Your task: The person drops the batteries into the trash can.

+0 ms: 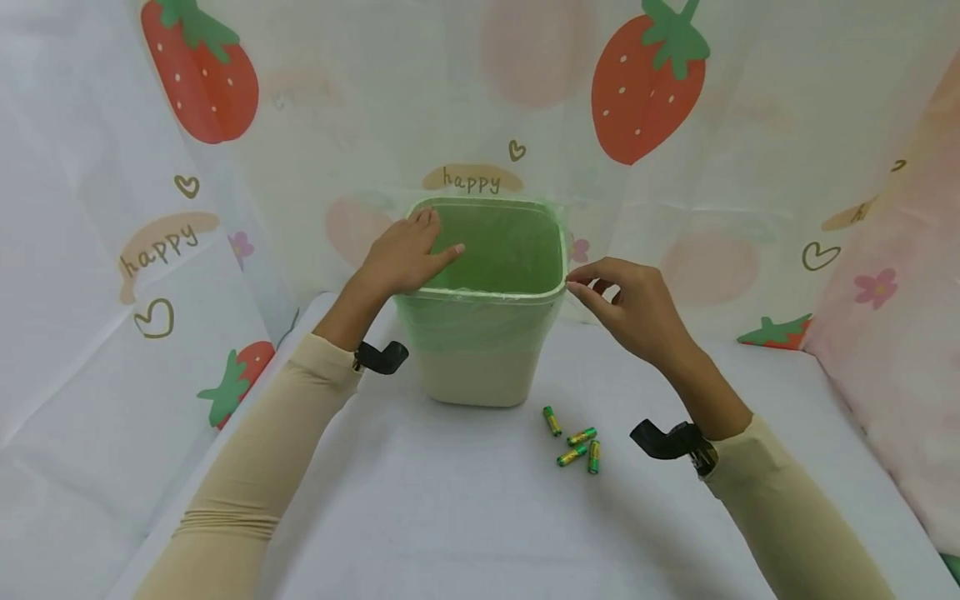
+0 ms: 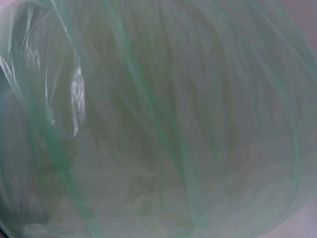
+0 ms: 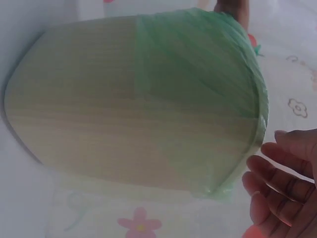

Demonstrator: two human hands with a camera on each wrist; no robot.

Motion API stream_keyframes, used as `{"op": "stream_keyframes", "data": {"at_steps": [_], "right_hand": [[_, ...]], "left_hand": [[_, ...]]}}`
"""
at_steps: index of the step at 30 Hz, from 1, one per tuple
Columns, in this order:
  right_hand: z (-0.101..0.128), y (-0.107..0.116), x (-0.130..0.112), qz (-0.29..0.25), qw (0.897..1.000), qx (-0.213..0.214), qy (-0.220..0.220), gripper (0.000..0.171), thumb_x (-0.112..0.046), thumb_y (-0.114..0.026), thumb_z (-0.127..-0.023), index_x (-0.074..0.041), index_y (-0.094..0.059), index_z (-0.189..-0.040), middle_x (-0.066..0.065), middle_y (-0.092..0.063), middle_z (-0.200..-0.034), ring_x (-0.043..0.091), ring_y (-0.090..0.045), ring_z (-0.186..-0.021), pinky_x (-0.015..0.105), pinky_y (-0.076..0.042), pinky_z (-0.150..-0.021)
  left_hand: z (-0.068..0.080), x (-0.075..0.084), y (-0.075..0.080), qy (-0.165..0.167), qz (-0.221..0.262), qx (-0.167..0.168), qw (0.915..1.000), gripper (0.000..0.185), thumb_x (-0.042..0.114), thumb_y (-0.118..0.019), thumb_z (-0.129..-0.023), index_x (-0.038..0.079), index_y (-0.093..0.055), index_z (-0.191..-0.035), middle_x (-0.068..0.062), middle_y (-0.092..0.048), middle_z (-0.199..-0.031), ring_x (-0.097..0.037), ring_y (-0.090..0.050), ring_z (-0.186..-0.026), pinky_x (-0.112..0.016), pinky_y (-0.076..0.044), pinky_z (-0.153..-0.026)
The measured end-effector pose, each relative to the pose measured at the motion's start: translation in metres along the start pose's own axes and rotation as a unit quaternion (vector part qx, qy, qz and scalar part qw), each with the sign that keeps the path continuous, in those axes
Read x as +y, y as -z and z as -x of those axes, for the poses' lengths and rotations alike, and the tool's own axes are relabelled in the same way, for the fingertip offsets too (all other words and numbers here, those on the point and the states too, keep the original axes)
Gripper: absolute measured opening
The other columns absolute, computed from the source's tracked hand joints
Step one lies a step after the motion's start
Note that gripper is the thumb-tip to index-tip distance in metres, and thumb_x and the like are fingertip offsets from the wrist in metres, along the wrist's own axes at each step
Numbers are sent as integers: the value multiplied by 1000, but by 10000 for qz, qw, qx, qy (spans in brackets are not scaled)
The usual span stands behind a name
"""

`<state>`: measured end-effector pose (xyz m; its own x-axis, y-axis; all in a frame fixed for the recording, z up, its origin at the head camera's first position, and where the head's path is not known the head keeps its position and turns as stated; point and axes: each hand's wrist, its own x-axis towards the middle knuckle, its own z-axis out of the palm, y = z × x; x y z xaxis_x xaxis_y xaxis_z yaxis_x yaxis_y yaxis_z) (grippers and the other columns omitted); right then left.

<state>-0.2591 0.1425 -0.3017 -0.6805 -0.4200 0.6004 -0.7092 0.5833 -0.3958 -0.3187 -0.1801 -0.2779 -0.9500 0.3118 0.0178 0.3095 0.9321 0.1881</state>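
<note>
A beige bin (image 1: 480,367) lined with a thin green bag (image 1: 502,250) stands mid-table. My left hand (image 1: 408,254) lies on its left rim, fingers straight and reaching over the bag's edge into the bin. My right hand (image 1: 600,287) is at the right front corner of the rim, thumb and forefinger pinching the bag's edge there. The right wrist view shows the bin (image 3: 99,119) on its side, the bag (image 3: 198,74) folded over its top, and my right fingers (image 3: 282,183) beside the rim. The left wrist view is filled by the bag's film (image 2: 158,119); no hand shows.
Several green batteries (image 1: 582,436) lie loose on the white tabletop (image 1: 450,517) just in front of the bin, to its right. Strawberry-print cloth (image 1: 645,92) hangs close behind and on both sides. A black camera mount sits on each wrist.
</note>
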Motion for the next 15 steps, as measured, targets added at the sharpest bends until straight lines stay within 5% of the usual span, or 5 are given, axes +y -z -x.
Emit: {"op": "stream_keyframes", "data": {"at_steps": [15], "right_hand": [[45, -9, 9, -36, 9995, -178, -271, 12, -15, -73, -96, -11, -78, -106, -4, -74, -95, 10, -63, -82, 29, -53, -61]], "left_hand": [[-1, -2, -2, 33, 8, -11, 10000, 84, 55, -33, -109, -6, -7, -160, -23, -2, -168, -33, -2, -156, -46, -6, -126]]}}
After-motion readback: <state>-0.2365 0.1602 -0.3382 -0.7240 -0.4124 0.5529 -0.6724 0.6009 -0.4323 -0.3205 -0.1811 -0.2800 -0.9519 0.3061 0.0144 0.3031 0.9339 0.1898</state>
